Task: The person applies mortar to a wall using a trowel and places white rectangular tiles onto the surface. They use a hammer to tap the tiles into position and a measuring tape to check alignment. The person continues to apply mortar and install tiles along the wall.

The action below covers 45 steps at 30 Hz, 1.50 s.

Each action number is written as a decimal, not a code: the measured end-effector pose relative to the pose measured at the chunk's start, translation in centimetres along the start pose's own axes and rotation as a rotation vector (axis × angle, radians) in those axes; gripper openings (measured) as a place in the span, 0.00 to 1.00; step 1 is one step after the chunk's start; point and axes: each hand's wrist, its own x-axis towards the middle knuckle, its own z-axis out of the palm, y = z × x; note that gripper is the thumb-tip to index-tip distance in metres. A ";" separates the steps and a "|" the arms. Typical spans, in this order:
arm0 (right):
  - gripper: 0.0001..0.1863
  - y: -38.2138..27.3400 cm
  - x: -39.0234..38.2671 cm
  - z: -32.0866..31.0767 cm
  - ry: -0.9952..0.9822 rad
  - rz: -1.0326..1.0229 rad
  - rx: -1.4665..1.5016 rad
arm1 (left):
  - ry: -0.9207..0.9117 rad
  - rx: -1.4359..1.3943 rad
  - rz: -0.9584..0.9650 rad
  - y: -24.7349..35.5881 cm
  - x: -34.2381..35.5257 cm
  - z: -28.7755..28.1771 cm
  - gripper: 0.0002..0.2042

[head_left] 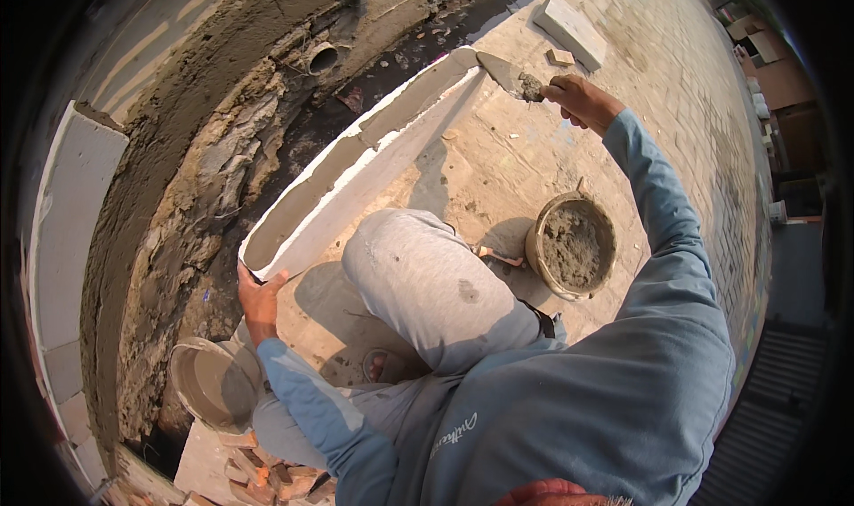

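A long white block wall (356, 203) runs away from me, with wet grey mortar (329, 163) along its top and white rims on both sides. At its near end, my left hand (260, 306) is closed around the corner, thumb on one side and fingers on the other. My right hand (580, 102) grips the handle of a trowel (503, 72), whose blade tip touches the wall's far end. Lumps of mortar cling to the trowel near the handle. To the right of my knee stands a round bucket (580, 290) holding rough grey mortar.
Left of the wall lies a ditch (374, 79) with dark water, a pipe opening (322, 58) and a rough bank. A second bucket (213, 386) is beside my left forearm, near broken bricks (276, 479). A white block (571, 31) rests on the paving beyond.
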 end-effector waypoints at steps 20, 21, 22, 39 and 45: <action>0.22 -6.6 -4.9 12.8 -0.242 -0.504 -0.286 | 0.005 -0.008 -0.051 2.2 -1.2 0.1 0.40; 0.22 -6.1 -5.3 11.2 -0.252 -0.522 -0.335 | 0.016 -0.018 -0.043 2.2 -1.4 0.1 0.39; 0.22 -6.0 -5.8 10.0 -0.262 -0.539 -0.379 | 0.024 -0.023 -0.036 2.1 -1.5 0.1 0.38; 0.20 -7.9 -5.6 11.2 0.010 -0.606 -0.225 | 0.077 0.098 -0.048 2.3 -1.7 0.6 0.41; 0.16 -10.8 -3.8 23.6 0.513 -0.774 -0.229 | 0.099 0.080 -0.023 2.0 -1.6 0.4 0.41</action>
